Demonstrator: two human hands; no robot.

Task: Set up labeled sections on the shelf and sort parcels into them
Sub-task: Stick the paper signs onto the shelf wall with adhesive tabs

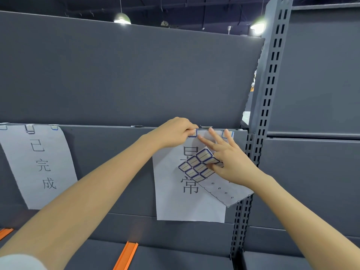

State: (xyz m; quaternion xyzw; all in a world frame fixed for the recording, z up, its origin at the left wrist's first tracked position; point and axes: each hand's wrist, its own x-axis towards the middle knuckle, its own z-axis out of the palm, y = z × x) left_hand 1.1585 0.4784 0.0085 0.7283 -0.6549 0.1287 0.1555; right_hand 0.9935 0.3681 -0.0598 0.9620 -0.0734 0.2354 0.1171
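Paper sign (175, 201) hangs on shelf panel (116, 152), long axis 12-to-6. Left hand (175, 131), fingers curled, pinches corner sticker (192, 132) at the sign's 11 o'clock. Right hand (231, 158) sits nearer 1 o'clock: thumb pinches sticker sheet (196, 166), two fingers straight on the top edge.

A dark ceiling (194, 6) with bare beams runs overhead. One lit hanging lamp (122, 18) and a second lamp (258, 27) glow above the grey shelf panel (116, 75) and its slotted post (272, 75).

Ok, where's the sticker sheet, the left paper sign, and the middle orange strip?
sticker sheet (195, 167), head view, on a blue-edged sticker.
left paper sign (42, 166), head view, on its middle character.
middle orange strip (125, 256), head view, halfway along it.
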